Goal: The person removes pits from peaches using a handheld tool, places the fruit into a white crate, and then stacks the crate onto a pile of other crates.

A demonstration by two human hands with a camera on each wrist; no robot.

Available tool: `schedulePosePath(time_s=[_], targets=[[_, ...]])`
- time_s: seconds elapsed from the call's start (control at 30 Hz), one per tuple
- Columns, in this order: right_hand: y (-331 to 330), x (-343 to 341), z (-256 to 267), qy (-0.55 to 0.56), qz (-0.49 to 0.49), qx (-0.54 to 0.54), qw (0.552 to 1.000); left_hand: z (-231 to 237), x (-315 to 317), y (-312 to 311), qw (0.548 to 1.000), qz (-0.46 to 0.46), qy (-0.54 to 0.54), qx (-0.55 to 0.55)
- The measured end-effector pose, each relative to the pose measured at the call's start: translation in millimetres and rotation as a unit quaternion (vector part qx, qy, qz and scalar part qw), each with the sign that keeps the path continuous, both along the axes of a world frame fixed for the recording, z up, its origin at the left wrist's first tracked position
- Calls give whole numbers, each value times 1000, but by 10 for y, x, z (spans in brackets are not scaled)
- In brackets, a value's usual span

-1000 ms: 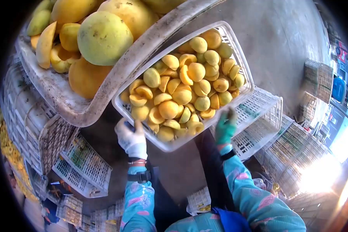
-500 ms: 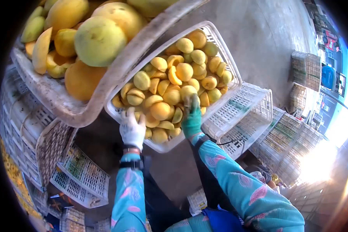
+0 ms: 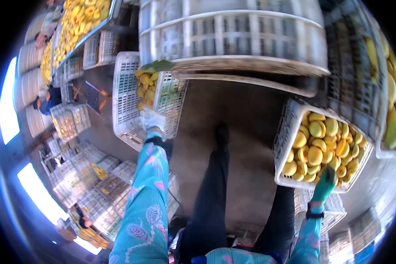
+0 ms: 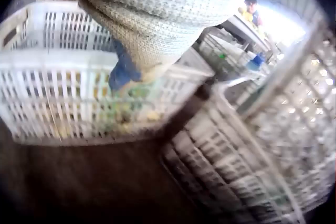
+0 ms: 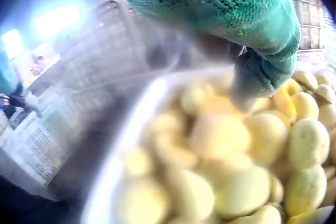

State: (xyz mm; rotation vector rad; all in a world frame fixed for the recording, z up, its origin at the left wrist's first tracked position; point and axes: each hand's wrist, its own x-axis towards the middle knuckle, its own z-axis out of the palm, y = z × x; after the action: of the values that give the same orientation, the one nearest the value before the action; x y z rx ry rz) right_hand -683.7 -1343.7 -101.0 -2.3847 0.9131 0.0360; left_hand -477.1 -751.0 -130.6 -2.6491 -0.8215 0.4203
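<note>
My left hand (image 3: 152, 119), in a white knit glove, reaches over a white slatted crate (image 3: 126, 70) at left in the head view. Its fingers point toward yellow fruit pieces (image 3: 147, 90) inside; no fruit shows in its grasp. In the left wrist view, a blue-tipped finger (image 4: 123, 71) hangs down in front of the slats. At right, my right hand (image 3: 324, 184), in a green glove, reaches over the near rim of a white crate (image 3: 282, 132) of halved yellow peaches (image 3: 325, 145). Its bent fingertips (image 5: 252, 85) meet the peaches; whether they pinch one I cannot tell.
A large white slatted crate (image 3: 233, 31) stands straight ahead, close to me. Another crate (image 3: 385, 149) with yellow-green fruit is at far right. Stacked crates (image 3: 92, 185) fill the lower left. Yellow fruit (image 3: 81, 20) covers a long table at upper left.
The head view has swung left, putting the peach crate at right. My left hand has moved from the peaches to the left crate; the right hand stays at the peach crate.
</note>
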Motion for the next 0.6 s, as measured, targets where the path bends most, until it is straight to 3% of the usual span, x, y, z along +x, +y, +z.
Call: schedulePosePath(time_s=[0.03,0.1,0.13,0.17,0.23,0.3,0.37,0.43,0.53,0.57,0.6], targets=[[256,41,107,17,-29,95,995,-212,16,422,1000,15,-3,-6],[789,114,158,0,-60,250,967,-750,-154,1205,953,22,167,-253],[1095,200,183,7,-15,269,963,-660,-245,950,979,5,80,-190],[1407,318,200,14,31,290,956,-709,-466,890,979,-22,-4,-202],[2044,609,195,52,128,336,932,-598,-686,823,966,-65,-39,-248],[2774,1049,207,14,285,260,923,-539,-933,730,972,-105,-13,-212],[3520,1466,219,-50,311,344,884,-545,-1362,593,965,-95,17,-243],[4142,1759,115,-25,303,403,863,-492,-1661,296,966,-21,69,-248],[4953,1936,-509,125,277,359,883,-191,-1621,183,891,53,166,-419],[5208,1948,-789,194,241,331,891,-194,-1532,312,886,58,170,-427],[5342,2001,-1007,203,241,327,891,-234,-1452,434,847,121,117,-505]])
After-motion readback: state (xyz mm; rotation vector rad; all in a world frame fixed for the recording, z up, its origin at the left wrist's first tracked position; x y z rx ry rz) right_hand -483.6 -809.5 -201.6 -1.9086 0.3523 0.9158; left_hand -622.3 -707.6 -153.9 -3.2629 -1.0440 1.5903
